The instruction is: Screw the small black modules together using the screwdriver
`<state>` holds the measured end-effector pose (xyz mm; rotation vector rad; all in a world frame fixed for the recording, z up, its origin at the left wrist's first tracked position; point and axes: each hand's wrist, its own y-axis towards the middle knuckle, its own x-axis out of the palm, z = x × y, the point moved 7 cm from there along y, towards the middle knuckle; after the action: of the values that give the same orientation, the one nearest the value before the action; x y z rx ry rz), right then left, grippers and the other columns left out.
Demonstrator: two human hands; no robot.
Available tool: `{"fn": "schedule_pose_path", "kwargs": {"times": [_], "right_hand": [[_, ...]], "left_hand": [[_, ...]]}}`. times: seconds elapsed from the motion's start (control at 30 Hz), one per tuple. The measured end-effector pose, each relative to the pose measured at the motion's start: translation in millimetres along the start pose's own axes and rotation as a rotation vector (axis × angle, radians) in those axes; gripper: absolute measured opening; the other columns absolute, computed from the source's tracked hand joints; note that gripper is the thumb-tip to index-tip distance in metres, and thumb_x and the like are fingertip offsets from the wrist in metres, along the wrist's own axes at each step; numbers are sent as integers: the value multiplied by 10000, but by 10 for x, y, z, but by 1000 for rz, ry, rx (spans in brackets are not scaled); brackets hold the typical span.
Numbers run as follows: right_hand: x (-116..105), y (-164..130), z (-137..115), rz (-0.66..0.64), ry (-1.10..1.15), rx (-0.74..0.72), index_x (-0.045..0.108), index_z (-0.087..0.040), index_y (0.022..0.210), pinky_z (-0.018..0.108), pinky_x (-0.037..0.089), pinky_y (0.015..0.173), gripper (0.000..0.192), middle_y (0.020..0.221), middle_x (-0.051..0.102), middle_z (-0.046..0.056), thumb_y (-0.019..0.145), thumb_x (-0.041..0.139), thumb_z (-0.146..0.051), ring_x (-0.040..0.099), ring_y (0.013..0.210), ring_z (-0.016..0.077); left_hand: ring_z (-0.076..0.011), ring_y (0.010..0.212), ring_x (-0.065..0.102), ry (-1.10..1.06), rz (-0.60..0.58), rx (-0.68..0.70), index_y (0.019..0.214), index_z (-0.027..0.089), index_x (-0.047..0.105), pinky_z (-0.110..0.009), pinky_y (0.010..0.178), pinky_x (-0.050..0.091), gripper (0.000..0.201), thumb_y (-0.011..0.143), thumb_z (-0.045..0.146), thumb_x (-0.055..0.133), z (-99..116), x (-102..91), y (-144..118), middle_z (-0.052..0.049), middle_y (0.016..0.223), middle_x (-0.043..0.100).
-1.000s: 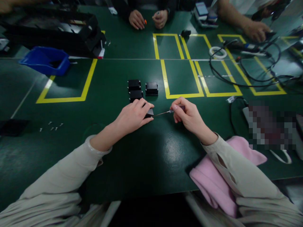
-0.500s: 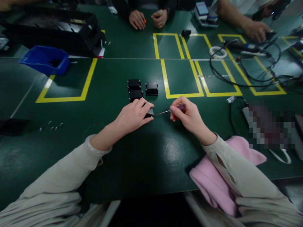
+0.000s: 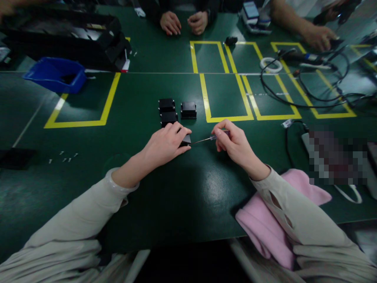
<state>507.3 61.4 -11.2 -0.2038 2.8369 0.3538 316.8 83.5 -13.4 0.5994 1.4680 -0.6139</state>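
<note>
Inside the table (image 3: pixel 188 226) edge, a box (image 3: pixel 186 139) is clamped by the left hand (image 3: pixel 166 144), a screwdriver (image 3: pixel 212 138) by the right hand (image 3: pixel 232 143); the bin's (image 3: pixel 77 83) inside is unclear.

The right hand (image 3: pixel 234 142) has shifted its fingers (image 3: pixel 223 136) on the screwdriver (image 3: pixel 213 137), and a co-worker's hand (image 3: pixel 170 22) opposite has moved slightly

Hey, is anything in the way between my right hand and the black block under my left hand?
Nothing visible blocks it. Only the screwdriver in your right hand spans the gap, its tip by the right end of the held block. The three other black blocks sit farther back.
</note>
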Motion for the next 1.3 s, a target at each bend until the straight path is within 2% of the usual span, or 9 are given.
{"fn": "schedule_pose_path", "kwargs": {"times": [0.1, 0.23, 0.43, 0.6, 0.83, 1.0, 1.2, 1.3], "right_hand": [[5, -2, 0, 0, -6, 4, 558, -246, 1012, 276, 383, 518, 224, 587, 517, -83, 1090, 592, -453, 513, 478, 115], [-3, -2, 3, 21, 40, -8, 551, -248, 1092, 275, 442, 557, 182, 719, 564, -65, 1044, 659, -387, 569, 547, 115], [-8, 2, 4, -7, -31, 10, 576, -228, 944, 268, 389, 515, 243, 595, 530, -72, 1081, 608, -426, 520, 481, 105], [-20, -2, -11, 28, 10, -3, 595, -229, 1093, 265, 438, 562, 167, 707, 563, -68, 1050, 655, -379, 567, 537, 103], [-17, 13, -8, -16, -54, 17, 621, -202, 935, 259, 362, 498, 308, 583, 540, -66, 1079, 614, -475, 518, 461, 97], [-23, 12, -8, 19, -14, -7, 621, -205, 1060, 246, 411, 534, 182, 662, 570, -68, 1055, 646, -386, 564, 508, 94], [-14, 19, -14, -15, -44, -3, 625, -197, 931, 254, 372, 499, 226, 628, 552, -59, 1071, 616, -374, 525, 468, 92], [-20, 17, -36, -4, -37, -24, 638, -190, 1014, 248, 403, 528, 130, 663, 567, -59, 1058, 615, -311, 548, 495, 92]], "left_hand": [[-311, 1128, 628, -3, 1, 1, 1411, 149, 565, -414, 919, 559, 453, 1052, 420, 621, 0, 1, 0, -171, 1322, 637], [-311, 1137, 627, -8, -7, 1, 1416, 137, 564, -418, 932, 558, 458, 1055, 413, 627, 2, 1, 2, -177, 1335, 634], [-312, 1135, 627, -16, -10, 1, 1429, 135, 557, -419, 918, 561, 467, 1059, 413, 621, -1, 1, -3, -178, 1341, 628], [-318, 1145, 629, -11, -19, -4, 1424, 130, 565, -423, 931, 561, 468, 1055, 410, 634, 10, -12, 0, -179, 1338, 633], [-324, 1169, 631, -5, -29, -20, 1431, 130, 571, -430, 961, 562, 475, 1058, 416, 637, 0, 2, 12, -177, 1353, 635], [-314, 1163, 636, -4, -32, -18, 1428, 131, 570, -417, 966, 561, 477, 1054, 415, 652, 2, 3, 10, -174, 1352, 639], [-318, 1166, 638, -11, -30, -19, 1438, 123, 572, -423, 961, 564, 483, 1059, 411, 649, -2, -4, 5, -179, 1355, 638], [-323, 1170, 638, -16, -34, -16, 1441, 120, 576, -434, 964, 569, 487, 1056, 409, 653, 2, 2, 8, -179, 1355, 639]]}}
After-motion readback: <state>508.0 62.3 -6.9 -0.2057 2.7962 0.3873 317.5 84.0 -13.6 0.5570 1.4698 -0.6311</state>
